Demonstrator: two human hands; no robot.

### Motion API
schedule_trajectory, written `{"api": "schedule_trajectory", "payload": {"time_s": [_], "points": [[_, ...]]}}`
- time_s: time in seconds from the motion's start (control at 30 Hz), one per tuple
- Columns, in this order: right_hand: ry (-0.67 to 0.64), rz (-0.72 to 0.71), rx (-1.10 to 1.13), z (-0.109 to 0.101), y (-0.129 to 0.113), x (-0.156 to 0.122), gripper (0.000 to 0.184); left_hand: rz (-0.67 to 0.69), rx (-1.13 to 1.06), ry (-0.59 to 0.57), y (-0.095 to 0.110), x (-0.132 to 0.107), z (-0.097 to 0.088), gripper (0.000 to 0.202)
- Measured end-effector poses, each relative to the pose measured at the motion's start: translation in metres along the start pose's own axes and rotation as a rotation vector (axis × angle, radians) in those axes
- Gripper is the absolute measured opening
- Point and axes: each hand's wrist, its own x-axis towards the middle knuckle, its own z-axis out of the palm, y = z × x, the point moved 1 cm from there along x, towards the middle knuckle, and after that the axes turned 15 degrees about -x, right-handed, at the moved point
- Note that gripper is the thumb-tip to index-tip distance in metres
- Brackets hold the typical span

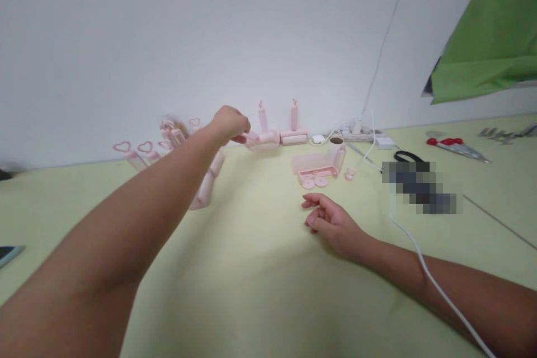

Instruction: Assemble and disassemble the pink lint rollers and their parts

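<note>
My left hand [230,123] is at a pink roller [268,140] near the wall [251,39], its grip unreadable from here, my right hand [333,224] loosely parted; I judge it's picking or placing, next needing a light touch.

A pale wall [188,28] stands behind the yellow-green table [260,279]; a thin cord [388,33] runs down it, and green cloth [490,39] hangs at upper right; below the cloth lie a red-handled tool [455,146] and grey metal pieces [503,134] (too blurred to name); nearer sit a black loop [409,155] and a pixelated dark object [422,187]; a white cable [409,235] trails toward the bottom edge.
</note>
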Motion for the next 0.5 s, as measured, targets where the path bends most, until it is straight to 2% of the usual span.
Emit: {"api": "schedule_trajectory", "payload": {"time_s": [0.1,0.27,0.4,0.5], "points": [[-0.004,0.007,0.013,0.000,0.000,0.000,0.043,-0.016,0.141,-0.045,0.007,0.018,0.006,0.024],[-0.018,0.014,0.057,0.000,-0.001,0.001,0.045,0.101,0.246,-0.068,0.008,0.043,0.019,0.034],[-0.032,0.011,0.075,-0.001,0.000,0.001,0.045,0.149,0.285,-0.054,0.007,0.056,0.031,0.051],[-0.041,0.007,0.085,-0.001,0.001,0.001,0.046,0.137,0.341,-0.027,0.005,0.062,0.040,0.055]]}}
